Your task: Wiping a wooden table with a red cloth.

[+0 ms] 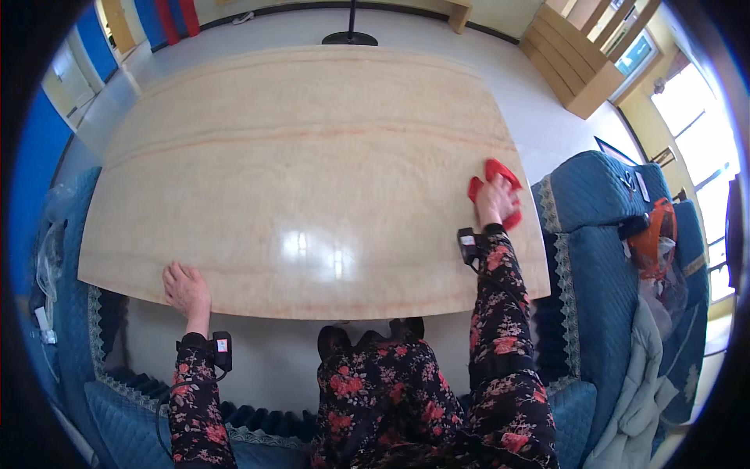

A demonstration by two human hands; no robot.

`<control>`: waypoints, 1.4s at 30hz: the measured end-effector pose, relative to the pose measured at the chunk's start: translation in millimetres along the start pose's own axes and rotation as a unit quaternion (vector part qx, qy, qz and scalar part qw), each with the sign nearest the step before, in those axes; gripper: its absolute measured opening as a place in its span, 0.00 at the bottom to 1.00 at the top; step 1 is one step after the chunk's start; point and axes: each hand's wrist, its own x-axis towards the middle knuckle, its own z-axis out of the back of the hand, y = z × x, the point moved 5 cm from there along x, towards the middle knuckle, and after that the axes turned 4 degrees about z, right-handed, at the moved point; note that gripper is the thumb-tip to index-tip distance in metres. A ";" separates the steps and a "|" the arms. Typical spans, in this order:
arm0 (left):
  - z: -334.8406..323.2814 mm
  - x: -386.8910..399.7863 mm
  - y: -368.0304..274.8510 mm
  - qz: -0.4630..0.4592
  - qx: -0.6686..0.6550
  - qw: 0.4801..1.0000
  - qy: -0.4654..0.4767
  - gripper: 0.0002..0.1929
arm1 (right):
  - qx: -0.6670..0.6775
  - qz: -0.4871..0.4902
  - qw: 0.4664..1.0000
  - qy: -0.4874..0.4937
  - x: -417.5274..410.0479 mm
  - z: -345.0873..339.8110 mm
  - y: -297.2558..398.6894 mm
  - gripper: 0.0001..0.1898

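A large glossy table with a stone-like pattern [304, 193] spreads in front of me. Near its right edge my right hand [497, 202] presses on a bunched red cloth [503, 173], which shows beyond the fingers and on both sides of them. My left hand [187, 288] rests on the near left edge of the table, holding nothing, its fingers slightly bent. Both wrists carry a small black device on a strap with a cable. Light reflects off the tabletop near the middle of its front part.
Blue quilted sofas stand at the right [603, 264] and left [76, 352]. An orange bag [650, 243] and a pale garment [633, 381] lie on the right one. Beyond the table are a black stand base [350, 38] and a wooden unit [568, 64].
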 end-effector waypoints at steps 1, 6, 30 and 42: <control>1.6 -0.2 -3.9 -0.001 0.000 1.000 -0.001 0.21 | 0.006 0.077 0.997 -0.028 -3.2 2.3 27.1 0.21; 2.7 3.3 19.0 0.002 0.002 1.000 0.003 0.21 | 0.031 0.419 0.899 0.121 -137.5 65.9 194.7 0.16; 15.3 -9.9 -8.8 0.002 -0.061 0.998 0.000 0.22 | 0.116 0.341 0.931 0.063 -107.8 29.5 269.5 0.20; 7.7 -1.2 -8.2 -0.009 -0.066 0.998 -0.014 0.23 | 0.157 0.596 0.785 0.065 -191.5 80.8 130.9 0.23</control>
